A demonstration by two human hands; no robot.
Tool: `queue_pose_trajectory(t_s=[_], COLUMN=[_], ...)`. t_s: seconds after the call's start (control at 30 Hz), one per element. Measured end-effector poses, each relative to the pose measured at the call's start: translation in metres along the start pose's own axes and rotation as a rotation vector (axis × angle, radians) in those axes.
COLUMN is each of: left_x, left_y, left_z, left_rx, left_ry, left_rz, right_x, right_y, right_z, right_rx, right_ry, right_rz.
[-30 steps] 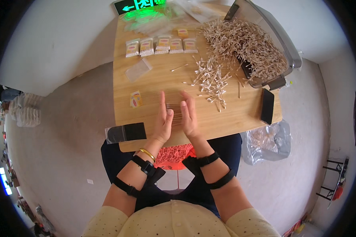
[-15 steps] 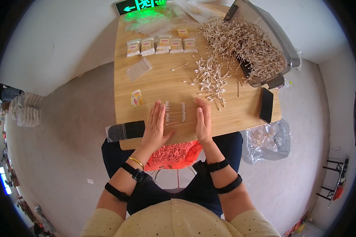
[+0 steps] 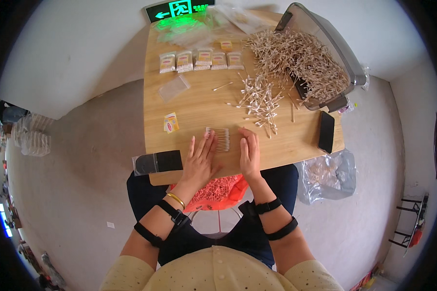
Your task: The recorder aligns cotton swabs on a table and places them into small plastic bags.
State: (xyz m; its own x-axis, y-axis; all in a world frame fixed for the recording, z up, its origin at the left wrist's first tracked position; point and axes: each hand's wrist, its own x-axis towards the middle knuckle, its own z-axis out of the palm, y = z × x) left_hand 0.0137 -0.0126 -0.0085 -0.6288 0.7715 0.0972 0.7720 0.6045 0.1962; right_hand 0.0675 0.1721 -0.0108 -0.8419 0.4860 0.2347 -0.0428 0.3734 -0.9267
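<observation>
A neat row of cotton swabs (image 3: 222, 139) lies flat near the table's front edge, between my two hands. My left hand (image 3: 199, 156) is stretched out, its fingertips resting over the left ends of the row. To the right of the swabs, my right hand (image 3: 249, 153) stands on its edge with the fingers extended, apart from the row and holding nothing. Beyond it is a loose heap of cotton swabs (image 3: 261, 99). Left of the row are small yellow-and-white cards (image 3: 171, 122) and a black flat piece in a clear sleeve (image 3: 157, 163).
A grey clear bin (image 3: 342, 53) tipped on its side spills a big pile of swabs at the back right. Filled swab packs (image 3: 184, 61) line the back left, near an empty clear bag (image 3: 174, 88). A black phone (image 3: 326, 132) lies at the right edge; a red bag (image 3: 218, 190) hangs below.
My left hand has moved right onto the swabs' left ends. The swabs, split in two groups before, now lie in one closer row. My right hand has barely moved.
</observation>
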Motion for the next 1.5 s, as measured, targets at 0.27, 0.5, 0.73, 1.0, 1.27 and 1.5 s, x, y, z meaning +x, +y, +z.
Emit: queue_pose_trajectory(t_s=[0.27,0.5,0.73,1.0,1.27,1.5], left_x=[0.008,-0.006,-0.012,-0.012,-0.012,-0.011], left_y=[0.004,-0.014,-0.016,-0.015,-0.018,-0.019], left_z=[-0.013,-0.014,-0.009,-0.006,-0.003,-0.002], left_rx=[-0.078,-0.245,-0.423,-0.411,-0.432,-0.406], left_ry=[-0.017,0.236,0.371,0.34,0.358,0.382], left_rz=[-0.048,-0.154,-0.217,-0.238,-0.264,-0.269], right_x=[0.0,-0.013,-0.031,-0.031,-0.025,-0.023], right_y=[-0.002,-0.016,-0.027,-0.025,-0.026,-0.026], right_z=[-0.001,-0.015,0.003,0.008,0.015,0.016], right_rx=[-0.018,-0.348,-0.571,-0.551,-0.539,-0.583], right_ry=[0.004,-0.21,-0.354,-0.325,-0.315,-0.322], right_rz=[0.003,-0.093,-0.2,-0.198,-0.194,-0.216])
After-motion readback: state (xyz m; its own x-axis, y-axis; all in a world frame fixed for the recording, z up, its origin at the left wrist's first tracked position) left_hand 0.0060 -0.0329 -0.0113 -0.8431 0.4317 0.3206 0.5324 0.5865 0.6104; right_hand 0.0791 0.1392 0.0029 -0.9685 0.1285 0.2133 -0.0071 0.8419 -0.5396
